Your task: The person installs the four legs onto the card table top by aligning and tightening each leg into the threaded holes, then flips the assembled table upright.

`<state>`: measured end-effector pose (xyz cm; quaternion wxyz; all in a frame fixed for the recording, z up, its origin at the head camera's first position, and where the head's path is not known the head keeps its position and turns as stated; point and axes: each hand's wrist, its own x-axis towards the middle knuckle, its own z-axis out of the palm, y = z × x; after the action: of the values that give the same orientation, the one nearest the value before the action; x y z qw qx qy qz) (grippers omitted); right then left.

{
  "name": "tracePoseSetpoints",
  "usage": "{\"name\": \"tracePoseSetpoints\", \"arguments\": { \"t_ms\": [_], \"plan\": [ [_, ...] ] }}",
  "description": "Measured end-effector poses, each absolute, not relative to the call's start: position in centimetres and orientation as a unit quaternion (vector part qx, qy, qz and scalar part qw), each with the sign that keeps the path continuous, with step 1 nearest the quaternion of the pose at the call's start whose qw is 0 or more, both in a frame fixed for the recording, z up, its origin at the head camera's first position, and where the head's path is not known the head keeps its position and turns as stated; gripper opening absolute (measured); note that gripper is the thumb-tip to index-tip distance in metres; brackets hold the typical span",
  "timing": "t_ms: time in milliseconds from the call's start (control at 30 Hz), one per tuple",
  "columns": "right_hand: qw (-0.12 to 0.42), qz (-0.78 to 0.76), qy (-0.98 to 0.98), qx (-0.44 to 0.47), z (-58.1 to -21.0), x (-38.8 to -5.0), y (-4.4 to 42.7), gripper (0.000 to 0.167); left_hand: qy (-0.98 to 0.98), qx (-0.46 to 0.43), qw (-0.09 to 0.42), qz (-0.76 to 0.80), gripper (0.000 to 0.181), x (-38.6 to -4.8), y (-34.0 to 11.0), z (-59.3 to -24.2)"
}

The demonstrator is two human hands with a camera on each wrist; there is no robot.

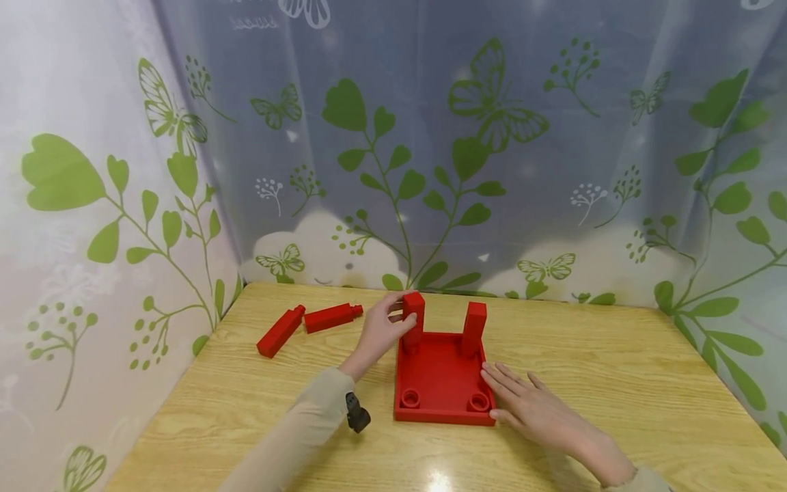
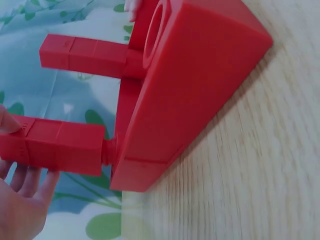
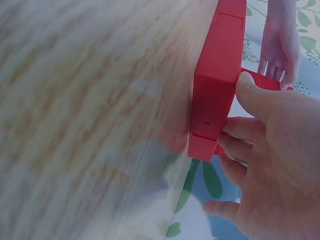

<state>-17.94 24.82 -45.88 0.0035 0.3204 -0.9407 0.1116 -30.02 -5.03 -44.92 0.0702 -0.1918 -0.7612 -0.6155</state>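
Note:
A red square tray (image 1: 444, 379) with raised edges lies on the table, two round sockets at its near corners. At its back left corner stands a red leg (image 1: 414, 321) (image 2: 65, 145), pinched near its top between the thumb and fingers of my left hand (image 1: 382, 326) (image 2: 20, 200). A second red leg (image 1: 473, 328) (image 2: 85, 55) stands upright at the back right corner. My right hand (image 1: 535, 410) (image 3: 280, 145) rests against the tray's right side, fingers extended and thumb by the near right corner.
Two loose red legs, one slanted (image 1: 281, 332) and one nearly level (image 1: 332, 318), lie on the wooden table (image 1: 590, 362) left of the tray. A patterned curtain (image 1: 430, 137) hangs behind the table and along its sides.

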Motion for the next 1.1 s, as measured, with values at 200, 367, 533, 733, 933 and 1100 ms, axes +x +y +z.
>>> {"name": "tracePoseSetpoints", "arguments": {
  "t_ms": [200, 367, 533, 733, 933, 1100],
  "plan": [
    [0.008, 0.110, -0.940, 0.322, -45.9, -17.9, 24.8, 0.064, -0.726, -0.228, 0.033, -0.648, 0.048, -30.3, -5.6, -44.8],
    [0.008, 0.115, -0.940, 0.320, -45.9, -17.9, 24.9, 0.064, -0.732, -0.237, 0.035, -0.637, 0.047, -30.1, -5.2, -44.5],
    [0.007, 0.117, -0.940, 0.321, -45.8, -17.9, 24.9, 0.064, -0.761, -0.205, 0.062, -0.612, 0.052, -29.8, -4.5, -44.5],
    [0.007, 0.115, -0.940, 0.322, -46.0, -18.0, 24.8, 0.064, -0.795, -0.176, 0.096, -0.573, 0.060, -29.5, -3.8, -44.7],
    [0.011, 0.115, -0.939, 0.323, -45.9, -17.9, 24.8, 0.064, -0.804, -0.176, 0.115, -0.556, 0.058, -29.6, -4.0, -45.1],
    [0.009, 0.117, -0.939, 0.322, -45.8, -17.8, 24.8, 0.064, -0.768, -0.194, 0.093, -0.604, 0.050, -29.4, -4.6, -44.9]
  ]
}}
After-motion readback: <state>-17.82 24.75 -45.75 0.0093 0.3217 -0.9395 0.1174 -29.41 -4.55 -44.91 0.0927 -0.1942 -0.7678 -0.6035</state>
